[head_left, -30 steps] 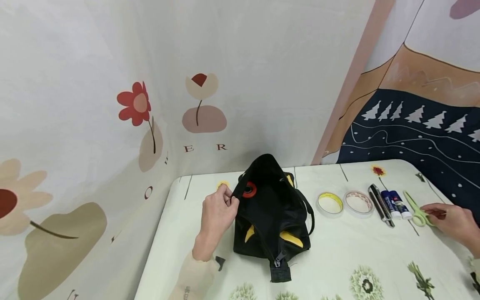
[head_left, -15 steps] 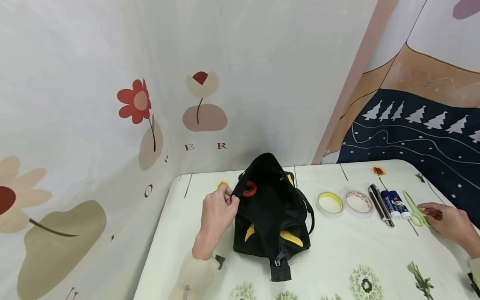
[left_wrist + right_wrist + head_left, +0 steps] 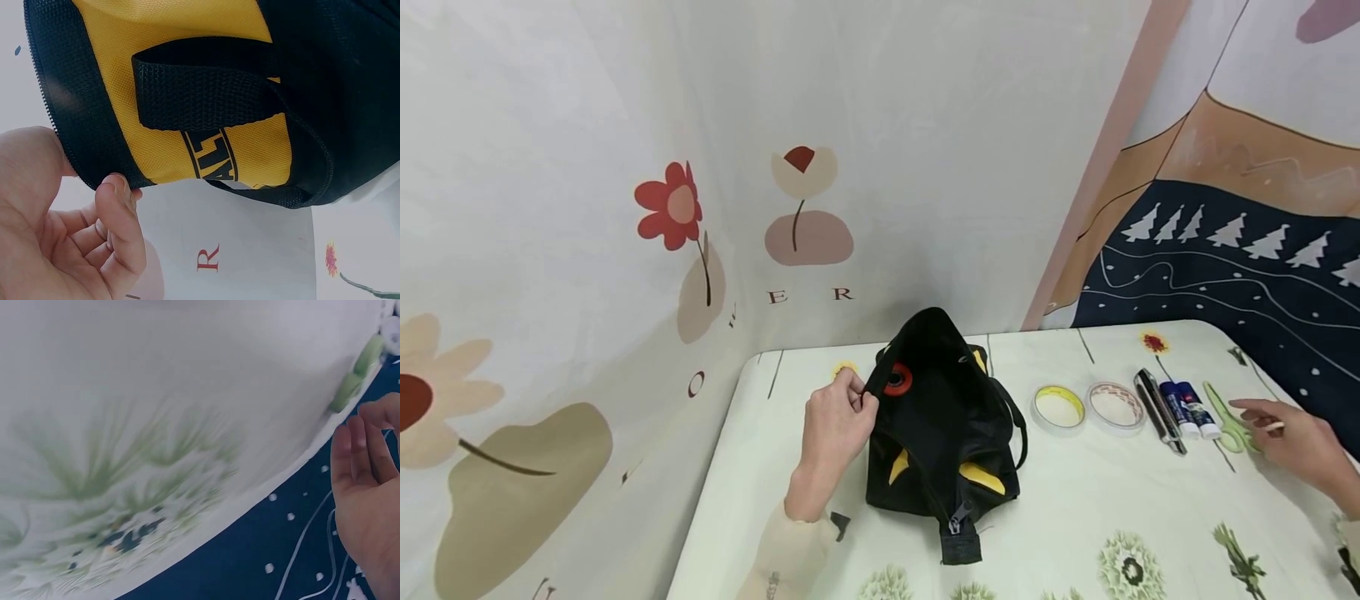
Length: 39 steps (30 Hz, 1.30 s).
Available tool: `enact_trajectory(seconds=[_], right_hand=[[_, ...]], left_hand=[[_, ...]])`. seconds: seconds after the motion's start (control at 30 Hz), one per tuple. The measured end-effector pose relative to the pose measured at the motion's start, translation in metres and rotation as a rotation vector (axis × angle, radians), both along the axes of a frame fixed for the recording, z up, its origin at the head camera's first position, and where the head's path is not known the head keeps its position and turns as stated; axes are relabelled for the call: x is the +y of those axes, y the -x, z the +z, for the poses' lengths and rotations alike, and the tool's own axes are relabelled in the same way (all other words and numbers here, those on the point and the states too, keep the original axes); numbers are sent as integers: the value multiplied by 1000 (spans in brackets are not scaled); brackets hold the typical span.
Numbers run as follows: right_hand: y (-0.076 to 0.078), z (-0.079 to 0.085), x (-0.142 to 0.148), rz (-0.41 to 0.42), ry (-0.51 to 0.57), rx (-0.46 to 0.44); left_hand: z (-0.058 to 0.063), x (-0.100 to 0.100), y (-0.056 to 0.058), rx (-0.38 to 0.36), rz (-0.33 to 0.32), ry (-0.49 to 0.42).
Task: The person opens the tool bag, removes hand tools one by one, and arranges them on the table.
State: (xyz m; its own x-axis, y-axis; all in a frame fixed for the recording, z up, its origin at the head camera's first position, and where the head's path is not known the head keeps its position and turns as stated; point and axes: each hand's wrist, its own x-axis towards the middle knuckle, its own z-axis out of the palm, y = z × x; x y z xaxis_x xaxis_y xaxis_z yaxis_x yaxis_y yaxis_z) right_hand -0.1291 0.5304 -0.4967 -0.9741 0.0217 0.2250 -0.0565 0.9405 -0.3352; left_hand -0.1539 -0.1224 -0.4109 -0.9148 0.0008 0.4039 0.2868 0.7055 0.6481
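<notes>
A black and yellow zip bag (image 3: 917, 467) stands with its mouth gaping, a strap loop at its side. My left hand (image 3: 838, 425) pinches the zippered edge between thumb and fingers, and the left wrist view shows the bag's yellow panel (image 3: 244, 150) with black lettering. A red ring with a dark centre (image 3: 897, 379) shows at the opening. On the far right, my right hand (image 3: 1300, 442) hovers beside the handles of green scissors (image 3: 1231, 435), index finger extended. In the right wrist view, its fingers are loosely bent, a little apart from the scissors (image 3: 347, 394).
Between bag and scissors lie a yellow-cored tape roll (image 3: 1060, 407), another clear tape roll (image 3: 1117, 407), a black utility knife (image 3: 1160, 411) and two blue-and-white glue sticks (image 3: 1189, 410). The flower-printed tablecloth (image 3: 1075, 517) meets curtained walls (image 3: 925, 208) at the back and left.
My right hand's index finger has straightened and lifted while the hand stays near the scissors. The left hand and bag have hardly moved.
</notes>
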Motion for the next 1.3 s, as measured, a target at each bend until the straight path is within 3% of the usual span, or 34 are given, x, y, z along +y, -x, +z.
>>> enact_trajectory(seconds=[0.3,0.5,0.67,1.0,1.3], right_hand=[[-1,5,-25,23,-18,254],[2,13,-50,35,56,338],[3,21,-73,104,128,420],[8,32,-124,205,203,513],[6,43,-164,250,182,536]], left_hand=[[1,0,-1,-7,3,-2],[2,1,-1,-9,14,8],[2,1,-1,-16,12,7],[1,1,-1,-9,13,7],[2,1,-1,-21,11,4]])
